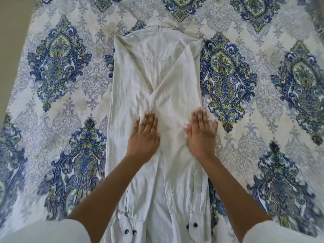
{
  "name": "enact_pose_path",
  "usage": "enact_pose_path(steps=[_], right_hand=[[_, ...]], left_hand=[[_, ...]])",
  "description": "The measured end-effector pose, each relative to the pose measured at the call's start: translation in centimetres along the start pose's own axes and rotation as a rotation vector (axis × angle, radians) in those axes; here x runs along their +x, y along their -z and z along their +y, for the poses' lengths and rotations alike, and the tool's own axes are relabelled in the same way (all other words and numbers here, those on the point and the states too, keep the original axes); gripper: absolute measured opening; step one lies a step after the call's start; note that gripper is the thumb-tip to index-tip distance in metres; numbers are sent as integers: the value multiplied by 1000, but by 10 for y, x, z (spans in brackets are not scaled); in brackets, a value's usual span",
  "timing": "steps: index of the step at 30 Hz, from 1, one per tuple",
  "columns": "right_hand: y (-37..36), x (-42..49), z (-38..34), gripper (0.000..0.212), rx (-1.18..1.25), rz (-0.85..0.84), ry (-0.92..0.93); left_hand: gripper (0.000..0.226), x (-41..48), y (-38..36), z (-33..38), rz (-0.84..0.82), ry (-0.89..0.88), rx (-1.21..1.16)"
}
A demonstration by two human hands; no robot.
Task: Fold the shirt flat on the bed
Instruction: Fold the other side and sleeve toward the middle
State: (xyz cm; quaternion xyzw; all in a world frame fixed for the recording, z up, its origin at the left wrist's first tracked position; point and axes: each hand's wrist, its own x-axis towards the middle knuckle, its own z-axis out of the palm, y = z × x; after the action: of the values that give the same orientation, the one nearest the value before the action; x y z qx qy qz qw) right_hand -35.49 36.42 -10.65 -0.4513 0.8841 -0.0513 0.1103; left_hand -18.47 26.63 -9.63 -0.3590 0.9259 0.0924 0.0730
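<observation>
A pale cream button shirt (149, 71) lies face down on the bed, collar at the far end. Both sides are folded inward, so it forms a long narrow strip, and the two sleeves cross over its back. Their cuffs with dark buttons (191, 225) lie near the bottom edge of the view. My left hand (144, 137) presses flat on the shirt's middle, fingers straight. My right hand (201, 135) lies flat beside it on the folded right sleeve, slightly blurred.
The bedspread (57, 71) is white with large blue and green damask medallions and stretches all around the shirt. A strip of plain floor or wall (12, 32) shows at the far left beyond the bed's edge.
</observation>
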Motion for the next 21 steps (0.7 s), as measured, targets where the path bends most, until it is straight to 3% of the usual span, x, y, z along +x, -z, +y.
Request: enact_pose_path(steps=[5,8,10,12,14,17,19,21], right_hand=[[-1,-72,-6,50,20,0,140],[-3,-102,7,50,47,-32,70],[5,-118,9,48,174,-8,1],[12,-137,7,38,334,63,-75],[18,-155,3,27,468,76,-208],[20,-172,2,16,537,-47,-416],[21,-179,0,16,535,-104,-489],[23,-183,-3,30,536,-148,-591]], left_hand=[[55,-62,-10,23,-76,-159,-16],[60,-84,-13,26,-121,-87,-39],[61,-97,-4,37,-79,-1,-208],[49,-117,5,56,89,50,-361],[33,-130,9,74,168,235,-561],[21,-126,16,94,-21,660,-897],[24,-116,19,99,-89,767,-1003],[37,-109,26,101,-164,834,-1086]])
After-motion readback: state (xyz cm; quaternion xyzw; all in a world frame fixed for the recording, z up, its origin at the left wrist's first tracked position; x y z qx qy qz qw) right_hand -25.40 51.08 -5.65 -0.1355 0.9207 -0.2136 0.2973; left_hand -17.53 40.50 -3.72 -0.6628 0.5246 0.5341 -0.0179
